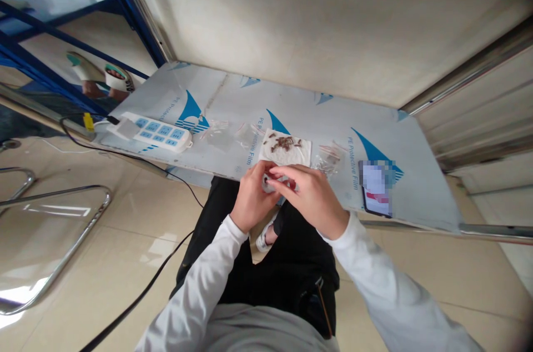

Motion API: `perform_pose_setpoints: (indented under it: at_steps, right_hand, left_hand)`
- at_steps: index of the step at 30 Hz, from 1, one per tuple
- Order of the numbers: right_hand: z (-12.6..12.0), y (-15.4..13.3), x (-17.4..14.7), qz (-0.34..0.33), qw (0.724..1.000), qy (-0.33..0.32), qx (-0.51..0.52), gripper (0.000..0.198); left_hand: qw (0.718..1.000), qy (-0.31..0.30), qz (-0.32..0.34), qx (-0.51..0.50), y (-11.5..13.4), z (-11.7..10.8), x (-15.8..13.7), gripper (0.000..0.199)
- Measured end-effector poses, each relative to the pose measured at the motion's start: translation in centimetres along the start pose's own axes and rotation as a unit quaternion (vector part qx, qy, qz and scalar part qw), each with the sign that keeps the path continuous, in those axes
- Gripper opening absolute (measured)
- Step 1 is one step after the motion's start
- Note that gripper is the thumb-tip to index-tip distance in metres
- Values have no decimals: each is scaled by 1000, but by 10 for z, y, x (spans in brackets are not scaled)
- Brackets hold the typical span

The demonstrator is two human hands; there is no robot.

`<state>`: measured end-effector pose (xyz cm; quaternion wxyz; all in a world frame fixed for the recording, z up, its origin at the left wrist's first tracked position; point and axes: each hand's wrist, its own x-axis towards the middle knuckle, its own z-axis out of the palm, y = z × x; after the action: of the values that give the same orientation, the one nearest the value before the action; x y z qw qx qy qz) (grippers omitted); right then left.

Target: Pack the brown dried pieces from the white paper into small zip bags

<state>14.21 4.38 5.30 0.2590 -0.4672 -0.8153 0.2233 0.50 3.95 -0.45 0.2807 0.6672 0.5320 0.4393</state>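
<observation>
My left hand (pixel 255 196) and my right hand (pixel 308 195) meet at the table's front edge, fingertips close together. Between them is a small whitish piece with a dark spot, mostly covered by the fingers; its kind is too small to make out. Both hands are closed around it. Just beyond the fingers lies a white cloth or tissue (pixel 302 153), with several small brown, rod-like pieces (pixel 285 142) heaped on it. To its right rests a clear plastic bag (pixel 330 159) with small things inside.
The table (pixel 233 88) wears printed protective film. A white power strip (pixel 160 132) with a plugged-in adapter lies at the left, its black cable (pixel 137 280) hanging to the floor. More clear bags (pixel 219 132) lie mid-table. A phone (pixel 377 188) sits right. A metal-framed chair (pixel 97 213) stands left.
</observation>
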Motion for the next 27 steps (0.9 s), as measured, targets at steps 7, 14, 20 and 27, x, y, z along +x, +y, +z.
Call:
perform_pose_setpoints:
  at_steps: [7,14,20,27]
  right_hand:
    - [7,85,24,114,988,106,-3,22]
    - [30,195,69,175,974,27,-142,26]
    - [37,198,75,160,973,-7,-166,21]
    - [39,205,75,188,972,25,-140,21]
  left_hand:
    - [999,28,-9,17,-9,-6,-1,27]
    - [999,15,-38,28,-12,-14,-8,26]
    - [998,15,-49,29,-20,-16,-9,24]
    - [998,16,-55,34,-21,-18,-5,26]
